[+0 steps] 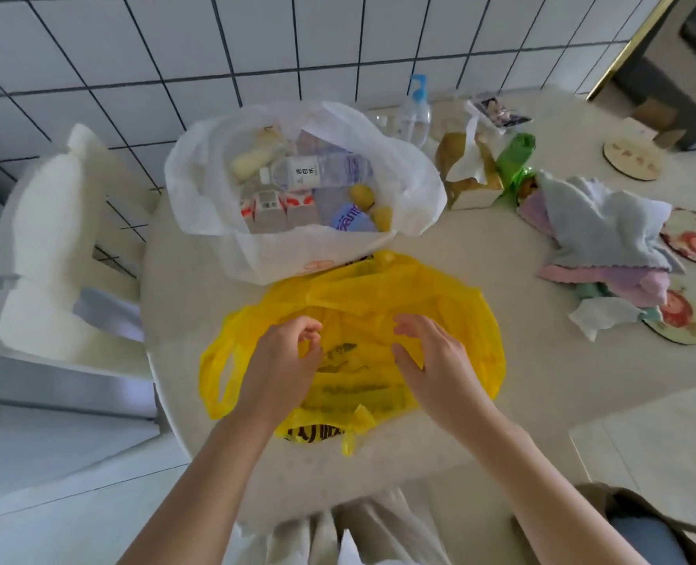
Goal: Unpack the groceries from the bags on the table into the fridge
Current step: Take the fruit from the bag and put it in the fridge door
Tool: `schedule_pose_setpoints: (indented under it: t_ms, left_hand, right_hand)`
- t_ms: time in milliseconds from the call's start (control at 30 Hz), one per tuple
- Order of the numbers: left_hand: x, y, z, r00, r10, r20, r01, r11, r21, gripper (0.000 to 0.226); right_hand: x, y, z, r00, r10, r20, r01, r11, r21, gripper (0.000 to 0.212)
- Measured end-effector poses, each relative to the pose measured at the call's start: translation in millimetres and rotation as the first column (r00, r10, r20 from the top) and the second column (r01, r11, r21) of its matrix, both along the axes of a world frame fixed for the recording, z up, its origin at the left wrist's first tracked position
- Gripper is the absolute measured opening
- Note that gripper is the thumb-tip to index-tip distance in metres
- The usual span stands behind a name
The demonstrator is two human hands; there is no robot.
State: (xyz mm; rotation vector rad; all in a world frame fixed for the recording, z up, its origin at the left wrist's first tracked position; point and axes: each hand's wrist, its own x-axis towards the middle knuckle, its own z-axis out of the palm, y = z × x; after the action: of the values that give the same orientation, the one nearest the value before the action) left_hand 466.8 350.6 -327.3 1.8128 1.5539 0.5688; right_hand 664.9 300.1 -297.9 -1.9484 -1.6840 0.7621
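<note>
Contents of the yellow bag (440,320) at centre frame unseen; white bag's (411,185) lower groceries buried; bottom-right brown bag (623,507) cropped

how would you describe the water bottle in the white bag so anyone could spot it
Start at the open white bag near the tiled wall, behind the yellow bag. The water bottle lies on its side on top, above the milk cartons: the only clear item with a white label.

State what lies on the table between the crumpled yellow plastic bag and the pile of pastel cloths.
Head view: nothing; only bare pale tabletop separates the yellow plastic bag from the pile of pastel cloths.
</note>
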Motion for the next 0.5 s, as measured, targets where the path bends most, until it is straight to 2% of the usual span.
schedule_pose_setpoints:
  t_ms: [267, 500]
  left_hand:
    - [25, 86, 6, 0.995, 0.069, -0.069, -0.07, 0.997, -0.013, 0.017]
    - [62, 189, 19, 0.975, -0.067, -0.213, 0.063, 0.998, -0.024, 0.022]
  right_hand:
    - [30, 103, -3, 0.994, 0.113, -0.01, -0.113, 0.993, -0.032, 0.037]
    - [45, 236, 0, 0.983, 0.186, 0.001, -0.186, 0.983, -0.003, 0.034]
